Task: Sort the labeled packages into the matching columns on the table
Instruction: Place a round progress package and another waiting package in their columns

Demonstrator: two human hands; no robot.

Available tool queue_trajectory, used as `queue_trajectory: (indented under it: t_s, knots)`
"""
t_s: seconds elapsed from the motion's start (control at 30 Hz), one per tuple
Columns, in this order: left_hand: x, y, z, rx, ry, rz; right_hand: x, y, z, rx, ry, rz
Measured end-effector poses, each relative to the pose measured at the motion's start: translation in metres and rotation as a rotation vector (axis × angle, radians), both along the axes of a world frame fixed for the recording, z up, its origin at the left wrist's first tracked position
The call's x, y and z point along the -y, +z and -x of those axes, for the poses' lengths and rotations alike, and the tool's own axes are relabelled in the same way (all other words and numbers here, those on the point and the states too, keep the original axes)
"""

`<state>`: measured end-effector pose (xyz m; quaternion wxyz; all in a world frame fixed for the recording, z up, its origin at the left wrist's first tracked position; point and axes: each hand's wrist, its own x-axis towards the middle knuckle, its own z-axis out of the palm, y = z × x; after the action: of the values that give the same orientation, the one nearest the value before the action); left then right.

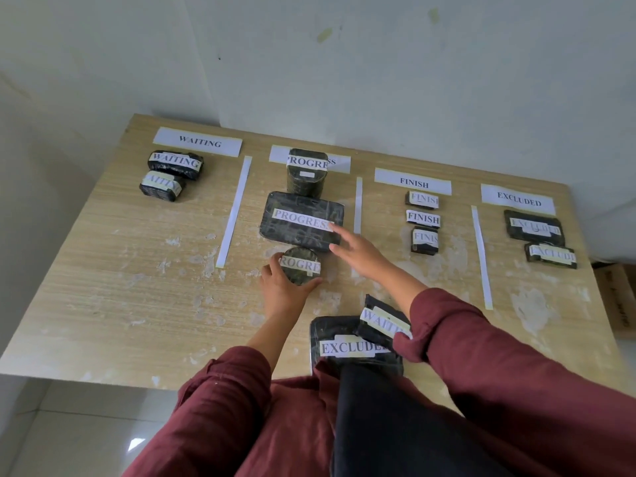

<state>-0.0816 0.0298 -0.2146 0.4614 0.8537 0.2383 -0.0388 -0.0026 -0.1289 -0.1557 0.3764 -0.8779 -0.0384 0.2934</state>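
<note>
The left hand (280, 287) grips the round PROGRESS package (301, 265) at its 1 o'clock; the right hand (358, 251), fingers spread, touches the flat PROGRESS package (303, 220) at its 11 o'clock.

Table (120, 270): pale beige wood grain, blotched with whitish worn patches. Packages, e.g. the large flat one (303, 220): black wrap with a dull greenish sheen, each bearing a white label (303, 218) with dark lettering. Column signs (198, 142) and divider strips (234, 211): white. My sleeves (481, 346): maroon. Wall (378, 63): off-white, with a few yellowish-green smudges. Floor (69, 435): light grey tiles.
</note>
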Motion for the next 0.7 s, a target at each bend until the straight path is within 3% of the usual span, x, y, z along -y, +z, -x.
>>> queue_trajectory:
  t_s: [0.1, 0.33, 0.43, 0.7]
  knots:
    - [0.000, -0.001, 0.000, 0.006, 0.005, -0.003, 0.028, 0.001, 0.013, 0.057, -0.086, 0.074]
    - [0.001, -0.001, 0.002, 0.012, 0.003, -0.021, 0.108, 0.002, 0.080, -0.204, -0.040, 0.206]
    - [0.004, 0.001, 0.004, 0.005, 0.013, -0.113, 0.122, -0.001, 0.100, -0.304, -0.028, 0.259]
    - [0.023, 0.016, 0.015, 0.106, 0.066, -0.072, 0.127, 0.003, 0.101, -0.083, -0.203, 0.183]
